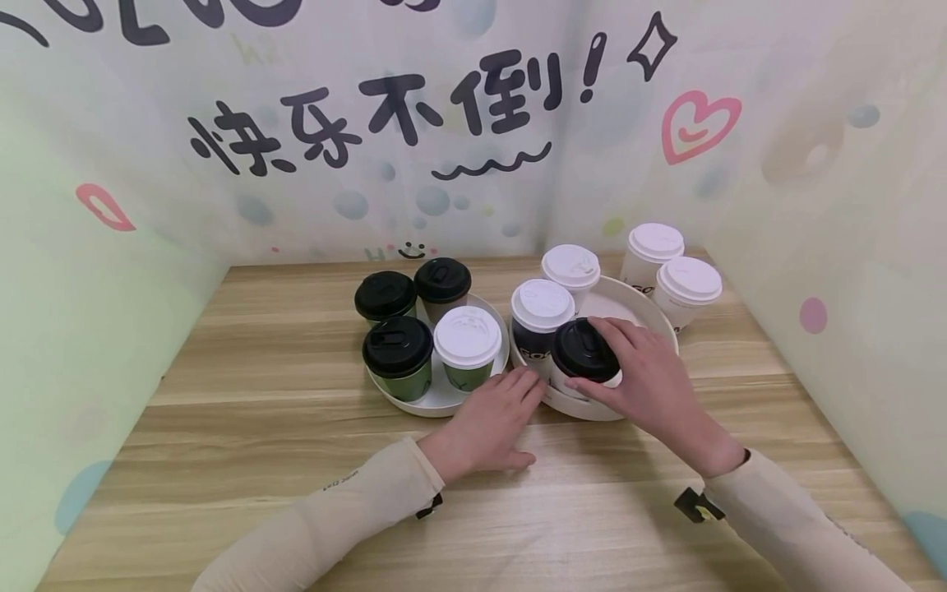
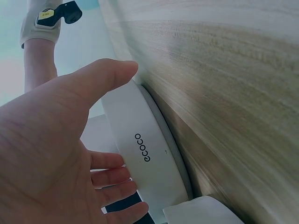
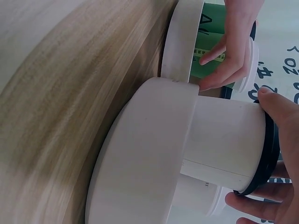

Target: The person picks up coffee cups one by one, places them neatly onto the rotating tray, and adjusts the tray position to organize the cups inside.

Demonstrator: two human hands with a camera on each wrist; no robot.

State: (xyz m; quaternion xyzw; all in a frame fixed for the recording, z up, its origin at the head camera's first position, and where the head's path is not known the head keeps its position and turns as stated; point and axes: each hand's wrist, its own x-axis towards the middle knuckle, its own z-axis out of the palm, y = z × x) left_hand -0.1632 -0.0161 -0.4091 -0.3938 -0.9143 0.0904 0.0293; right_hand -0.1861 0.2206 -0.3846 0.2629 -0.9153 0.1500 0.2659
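My right hand (image 1: 651, 382) grips the black lid of a white paper cup (image 3: 224, 140), thumb on one side and fingers on the other. This cup stands upright at the front of the right round white tray (image 3: 140, 149). My left hand (image 1: 491, 423) is at the spot where the two trays meet, fingers extended near the tray rims and holding nothing. Beside it, a green cup with a white lid (image 1: 468, 337) sits in the left white tray (image 1: 414, 409). A dark cup with a white lid (image 1: 542, 308) stands just left of the gripped cup.
Three black-lidded cups share the left tray, one of them green in front (image 1: 399, 353). Another white-lidded cup (image 1: 571, 267) is at the back of the right tray. Two white cups (image 1: 688, 288) stand on the wooden table (image 1: 259, 362) behind that tray, near the right-hand wall.
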